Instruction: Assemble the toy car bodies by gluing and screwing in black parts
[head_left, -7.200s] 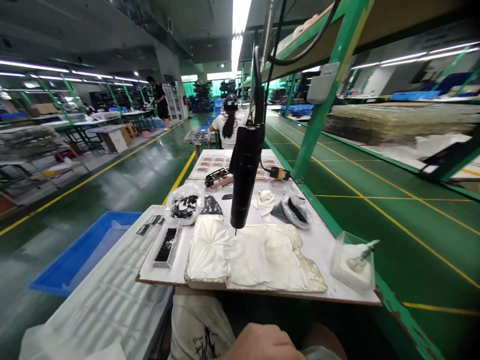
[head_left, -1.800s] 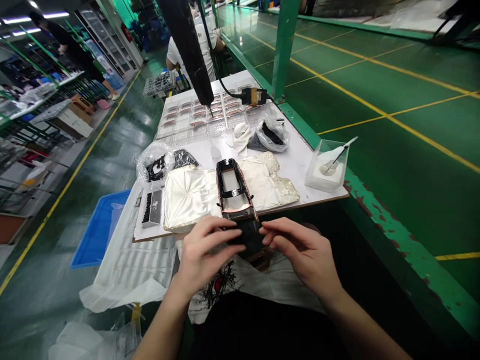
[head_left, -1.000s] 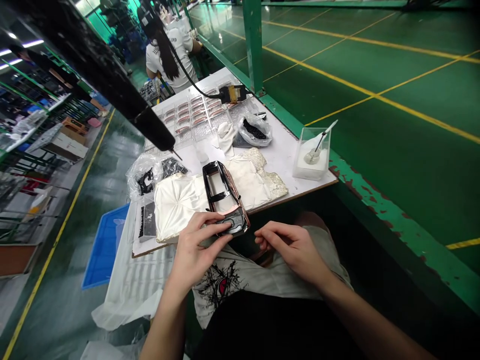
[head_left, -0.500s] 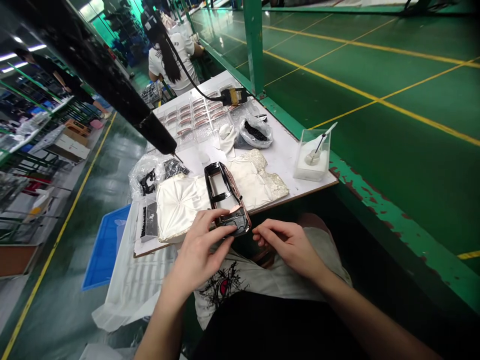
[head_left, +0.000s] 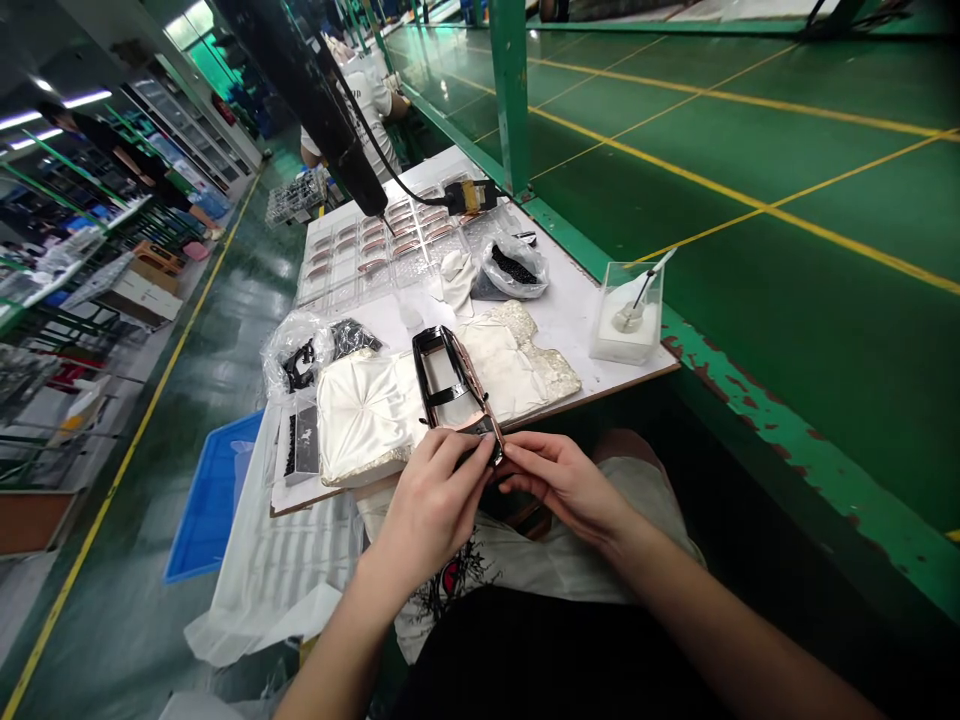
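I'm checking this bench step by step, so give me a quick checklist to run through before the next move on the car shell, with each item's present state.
1. Both hands on the part: ok. The left hand and right hand pinch the near end of the car shell.
2. Shell supported: ok. Its far end rests on the white cloth pad.
3. Hanging screwdriver clear of the hands: ok. It hangs over the parts tray, apart from them.
4. Small part seated at the near end: cannot tell. Fingers cover it.
5. Bag of black parts within reach: ok, probably.
6. Clear box with brush upright: ok.
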